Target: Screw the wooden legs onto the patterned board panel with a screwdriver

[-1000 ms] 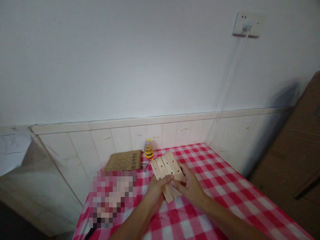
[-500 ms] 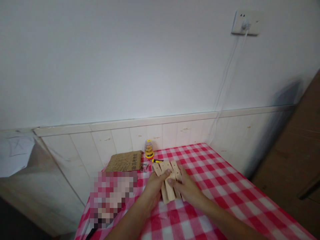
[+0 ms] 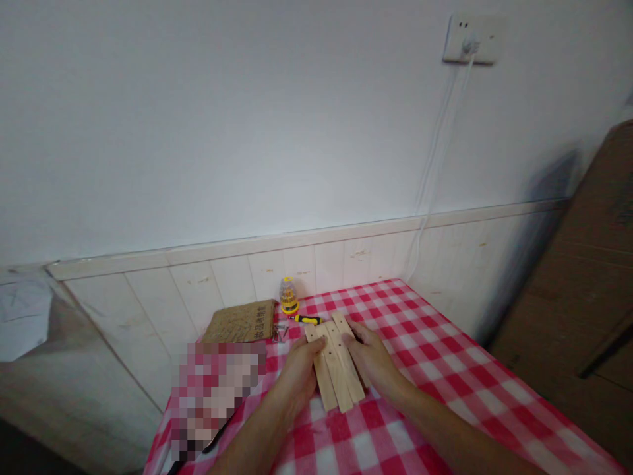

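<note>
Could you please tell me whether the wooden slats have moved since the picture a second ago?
Yes, nearer the person: judged against the standing yellow-capped case, the wooden slats now sit farther off, baring more of the yellow-and-black screwdriver.

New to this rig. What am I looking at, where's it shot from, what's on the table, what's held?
No robot here: these are a person's bare hands, and every picture comes from one head-worn camera looking forward and down. The left hand and right hand grip opposite sides of some wooden slats with small dark holes. On the red-and-white checked tablecloth are a yellow-and-black screwdriver, a cone-shaped bit set, small metal pieces, probably screws, and cardboard. A pixelated patch hides something at left.
</note>
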`<state>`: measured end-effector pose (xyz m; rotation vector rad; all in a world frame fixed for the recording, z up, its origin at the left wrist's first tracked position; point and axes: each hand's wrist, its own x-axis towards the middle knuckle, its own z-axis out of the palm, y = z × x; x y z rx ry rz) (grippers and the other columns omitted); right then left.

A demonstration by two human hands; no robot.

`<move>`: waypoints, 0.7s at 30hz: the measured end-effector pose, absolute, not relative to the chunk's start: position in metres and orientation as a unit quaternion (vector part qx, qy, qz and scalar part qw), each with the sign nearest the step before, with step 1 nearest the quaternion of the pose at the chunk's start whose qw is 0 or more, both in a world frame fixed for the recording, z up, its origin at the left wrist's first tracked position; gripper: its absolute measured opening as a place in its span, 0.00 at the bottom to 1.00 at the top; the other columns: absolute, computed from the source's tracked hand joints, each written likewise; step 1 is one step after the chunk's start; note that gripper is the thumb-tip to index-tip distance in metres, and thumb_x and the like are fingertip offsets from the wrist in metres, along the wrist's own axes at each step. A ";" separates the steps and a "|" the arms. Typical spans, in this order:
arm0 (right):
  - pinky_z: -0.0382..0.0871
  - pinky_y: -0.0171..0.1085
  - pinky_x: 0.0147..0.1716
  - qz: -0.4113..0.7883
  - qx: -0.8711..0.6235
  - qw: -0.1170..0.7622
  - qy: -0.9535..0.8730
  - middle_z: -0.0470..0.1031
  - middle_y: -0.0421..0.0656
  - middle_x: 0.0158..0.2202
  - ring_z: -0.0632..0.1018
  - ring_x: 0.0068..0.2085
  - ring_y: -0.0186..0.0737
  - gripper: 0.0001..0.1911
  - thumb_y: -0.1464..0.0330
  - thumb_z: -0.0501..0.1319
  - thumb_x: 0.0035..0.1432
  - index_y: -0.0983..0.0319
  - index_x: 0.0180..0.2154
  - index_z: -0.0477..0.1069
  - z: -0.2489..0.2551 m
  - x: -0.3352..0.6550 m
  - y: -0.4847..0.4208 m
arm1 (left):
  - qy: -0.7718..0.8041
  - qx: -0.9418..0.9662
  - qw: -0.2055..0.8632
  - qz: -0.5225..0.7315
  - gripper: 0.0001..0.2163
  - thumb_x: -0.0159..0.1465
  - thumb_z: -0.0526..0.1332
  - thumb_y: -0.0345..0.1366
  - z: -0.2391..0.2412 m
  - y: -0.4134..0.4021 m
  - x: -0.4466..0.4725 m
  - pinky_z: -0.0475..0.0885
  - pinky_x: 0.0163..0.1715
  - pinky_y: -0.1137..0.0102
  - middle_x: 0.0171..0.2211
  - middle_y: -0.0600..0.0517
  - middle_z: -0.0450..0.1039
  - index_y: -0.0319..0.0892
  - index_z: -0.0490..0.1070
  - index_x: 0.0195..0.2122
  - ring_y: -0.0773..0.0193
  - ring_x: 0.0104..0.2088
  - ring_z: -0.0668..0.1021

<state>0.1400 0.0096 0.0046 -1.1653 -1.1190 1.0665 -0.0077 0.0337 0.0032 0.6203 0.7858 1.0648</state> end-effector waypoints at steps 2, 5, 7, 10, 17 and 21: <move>0.75 0.48 0.48 0.468 -0.498 0.566 -0.461 0.83 0.47 0.44 0.81 0.48 0.51 0.15 0.66 0.62 0.54 0.60 0.44 0.78 0.003 0.140 0.009 | 0.350 0.289 0.749 0.482 0.11 0.57 0.64 0.26 0.004 0.032 -0.007 0.78 0.46 0.57 0.35 0.39 0.83 0.34 0.76 0.41 0.49 0.37 0.85; 0.76 0.46 0.41 0.500 -0.504 0.547 -0.443 0.83 0.47 0.36 0.82 0.41 0.51 0.13 0.63 0.61 0.56 0.61 0.40 0.78 0.000 0.140 0.008 | 0.357 0.282 0.762 0.460 0.11 0.59 0.64 0.27 0.006 0.034 -0.009 0.77 0.45 0.58 0.36 0.39 0.83 0.34 0.76 0.43 0.50 0.37 0.85; 0.76 0.46 0.40 0.497 -0.512 0.544 -0.442 0.83 0.47 0.35 0.82 0.40 0.50 0.13 0.62 0.60 0.57 0.61 0.40 0.78 -0.001 0.142 0.007 | 0.383 0.264 0.771 0.435 0.10 0.62 0.63 0.30 0.005 0.036 -0.009 0.78 0.44 0.58 0.36 0.39 0.82 0.34 0.75 0.44 0.50 0.37 0.84; 0.74 0.45 0.43 0.457 -0.539 0.548 -0.448 0.82 0.47 0.39 0.82 0.42 0.48 0.12 0.65 0.60 0.55 0.60 0.40 0.77 0.000 0.148 0.009 | 0.411 0.245 0.776 0.411 0.10 0.66 0.58 0.34 0.004 0.039 -0.009 0.78 0.44 0.59 0.36 0.38 0.82 0.33 0.74 0.44 0.50 0.38 0.84; 0.68 0.47 0.50 0.354 -0.607 0.553 -0.448 0.79 0.48 0.43 0.77 0.47 0.49 0.09 0.61 0.64 0.56 0.58 0.37 0.73 -0.002 0.163 0.020 | 0.431 0.253 0.771 0.395 0.10 0.65 0.57 0.34 0.013 0.037 -0.012 0.77 0.41 0.62 0.35 0.40 0.81 0.35 0.74 0.43 0.52 0.37 0.83; 0.71 0.47 0.48 0.328 -0.624 0.554 -0.442 0.78 0.50 0.45 0.78 0.46 0.49 0.12 0.59 0.63 0.57 0.58 0.40 0.71 -0.005 0.167 0.027 | 0.463 0.277 0.726 0.426 0.10 0.63 0.62 0.39 0.023 0.034 -0.021 0.75 0.35 0.66 0.34 0.43 0.80 0.37 0.74 0.41 0.55 0.33 0.82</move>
